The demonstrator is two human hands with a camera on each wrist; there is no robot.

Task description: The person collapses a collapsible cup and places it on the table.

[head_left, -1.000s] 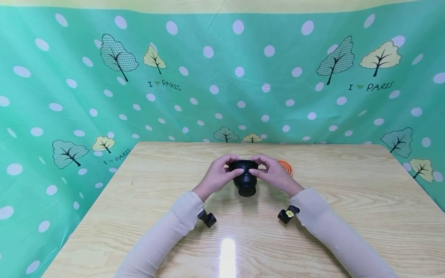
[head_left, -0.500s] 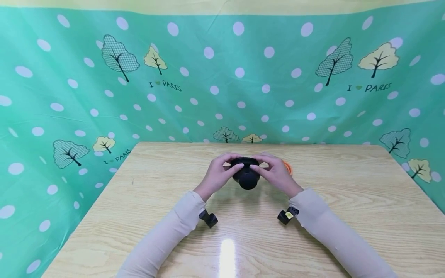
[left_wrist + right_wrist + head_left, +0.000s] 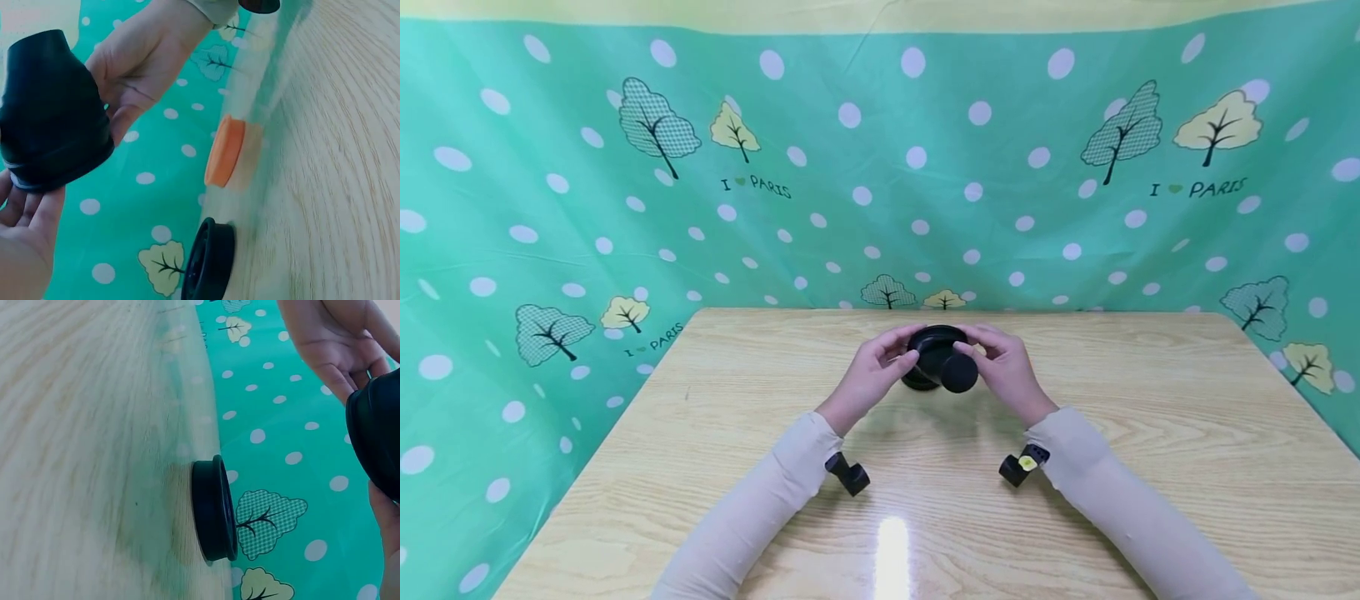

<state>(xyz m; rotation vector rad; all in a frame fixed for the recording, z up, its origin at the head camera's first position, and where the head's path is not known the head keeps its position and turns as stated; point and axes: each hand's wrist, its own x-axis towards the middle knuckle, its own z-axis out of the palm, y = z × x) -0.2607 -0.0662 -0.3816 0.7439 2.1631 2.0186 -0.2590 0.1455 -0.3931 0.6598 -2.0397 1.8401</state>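
Observation:
A tapered black cup-like piece (image 3: 936,354), with a wide rim and a narrow round end, is held in the air above the table. My left hand (image 3: 878,373) grips its rim from the left, fingers behind and thumb in front. From the other side my right hand (image 3: 1006,368) grips the rim in the same way. The narrow end tips toward me and to the right. Below it a low black ring-shaped lid (image 3: 212,259) rests on the table. An orange ring (image 3: 226,151) lies near the lid in the left wrist view; the head view hides it.
The wooden table (image 3: 737,483) reaches back to a green dotted cloth (image 3: 820,217) hanging behind it. Each wrist wears a strap with a small black camera, one on the left (image 3: 850,475) and one on the right (image 3: 1018,468).
Both hands have tilted the black piece, so its narrow end swung up toward me and rightward. The black lid beneath has come into sight, while the orange ring has gone behind my right hand.

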